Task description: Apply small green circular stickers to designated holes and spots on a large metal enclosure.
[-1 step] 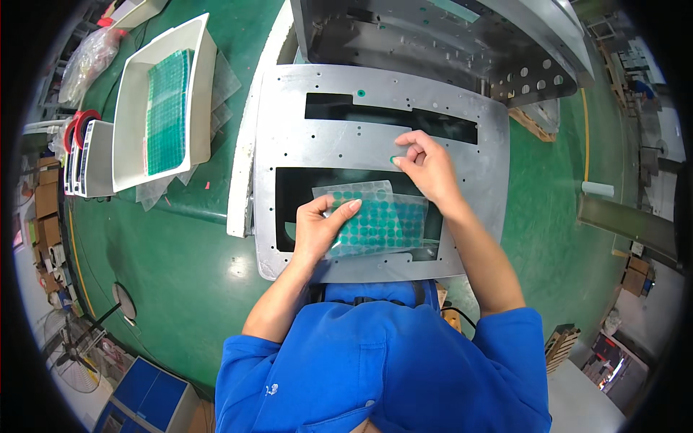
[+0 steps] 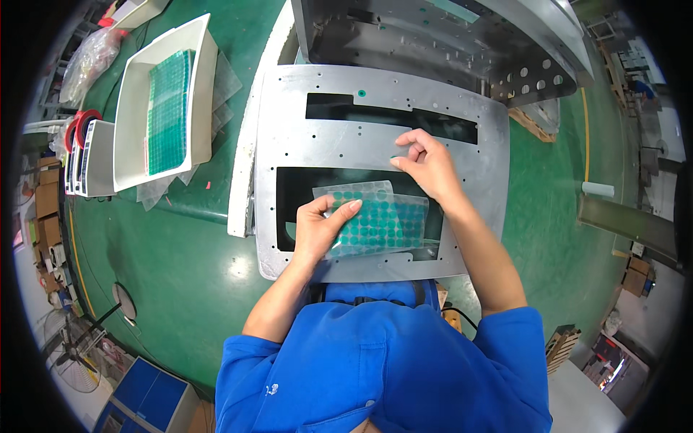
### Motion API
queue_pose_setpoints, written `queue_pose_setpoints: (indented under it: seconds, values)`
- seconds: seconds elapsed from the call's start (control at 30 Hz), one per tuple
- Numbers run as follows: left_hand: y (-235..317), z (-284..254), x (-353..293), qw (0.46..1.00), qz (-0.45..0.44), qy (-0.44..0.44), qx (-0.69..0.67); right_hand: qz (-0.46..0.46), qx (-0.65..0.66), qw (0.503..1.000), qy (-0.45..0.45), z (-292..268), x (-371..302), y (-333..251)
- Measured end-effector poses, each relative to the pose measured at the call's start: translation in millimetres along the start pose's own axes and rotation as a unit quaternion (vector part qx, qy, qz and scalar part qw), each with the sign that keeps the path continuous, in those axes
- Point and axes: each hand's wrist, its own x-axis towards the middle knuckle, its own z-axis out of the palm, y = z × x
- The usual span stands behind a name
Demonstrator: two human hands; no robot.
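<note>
My left hand [image 2: 316,229] pinches clear sheets of green round stickers [image 2: 379,225] between thumb and fingers. The sheets overlap and lie over the large rectangular cutout of a grey metal panel [image 2: 404,153]. Up and to the right, my right hand [image 2: 430,167] holds a single green round sticker [image 2: 393,158] at the tips of its thumb and forefinger, just above the panel and apart from the sheets. One green round sticker [image 2: 362,93] sits on the panel near its far edge, beside the long narrow slot.
A tall metal wall [image 2: 433,50] with holes rises behind the panel. To the left, a white bin [image 2: 130,137] holds more green sticker sheets [image 2: 167,112]. Clear sheets [image 2: 225,78] stick out beside it. A standing fan [image 2: 76,368] is at the lower left.
</note>
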Motion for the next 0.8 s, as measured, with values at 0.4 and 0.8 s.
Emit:
queue_pose_setpoints:
  seconds: [0.4,0.8]
  values:
    - [54,1,-63,0.991,0.068,-0.091,0.077,-0.179,0.116,0.958,-0.191,-33,-96,-82]
    - [11,20,-70,0.974,0.097,-0.175,0.106,-0.096,0.180,0.976,0.072,4,-164,-24]
